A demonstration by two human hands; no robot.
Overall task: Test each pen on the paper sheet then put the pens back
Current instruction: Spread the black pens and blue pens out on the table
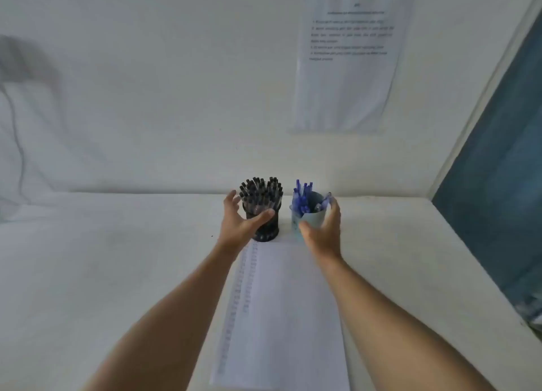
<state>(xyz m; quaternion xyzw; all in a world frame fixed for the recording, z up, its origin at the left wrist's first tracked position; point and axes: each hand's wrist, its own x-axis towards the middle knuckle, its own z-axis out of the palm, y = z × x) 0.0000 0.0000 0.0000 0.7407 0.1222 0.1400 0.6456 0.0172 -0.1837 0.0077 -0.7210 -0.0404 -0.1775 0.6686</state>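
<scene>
**Both hands at the pen cups**

The left hand (240,223) reaches for the round black mesh cup (268,233). It is packed with black-capped pens (261,191). The fingers are spread apart and the thumb lies across the cup's front. The right hand (322,229) curves round the pale blue plastic cup (311,214) of blue pens (302,197), thumb low on its front. I cannot tell whether that grip has closed.

Both cups stand just beside each other at the far end of the long white paper sheet (287,317), which has columns of small marks down its left edge. If a cup is to be shifted, I would hold it low and keep it upright; the black one looks top-heavy. Better still, draw out one pen and leave the rest.

The white table (117,258) meets a white wall bearing a printed notice (346,62). A dark blue panel (498,200) stands at the right.
</scene>
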